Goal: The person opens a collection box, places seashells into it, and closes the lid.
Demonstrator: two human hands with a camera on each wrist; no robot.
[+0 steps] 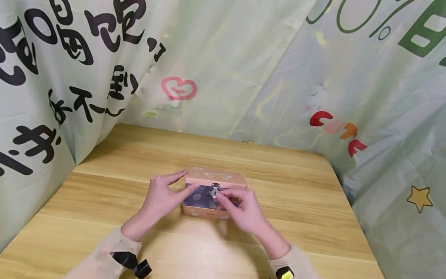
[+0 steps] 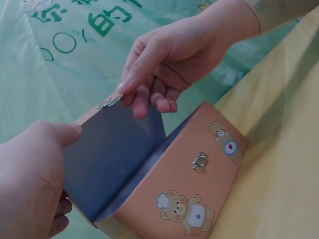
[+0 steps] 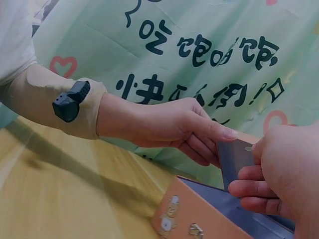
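A peach-coloured box (image 1: 198, 211) printed with bears stands on the table, its hinged lid (image 1: 228, 177) raised and its dark inside showing. The left hand (image 1: 162, 195) holds the lid at its left end, thumb on the front edge and fingers behind. At the middle of that edge hangs a metal hasp (image 2: 108, 102), which the right hand (image 1: 245, 209) pinches between thumb and forefinger. The right hand's other fingers curl loosely below. On the box's front wall sits a small metal catch (image 2: 200, 162), apart from the hasp. The right hand hides part of the box's right side.
The wooden table (image 1: 296, 186) spreads around the box. Behind it and along both sides hangs a pale printed curtain (image 1: 223, 69). Each sleeve carries a strapped-on wrist device, such as the black one (image 1: 129, 261) on the left.
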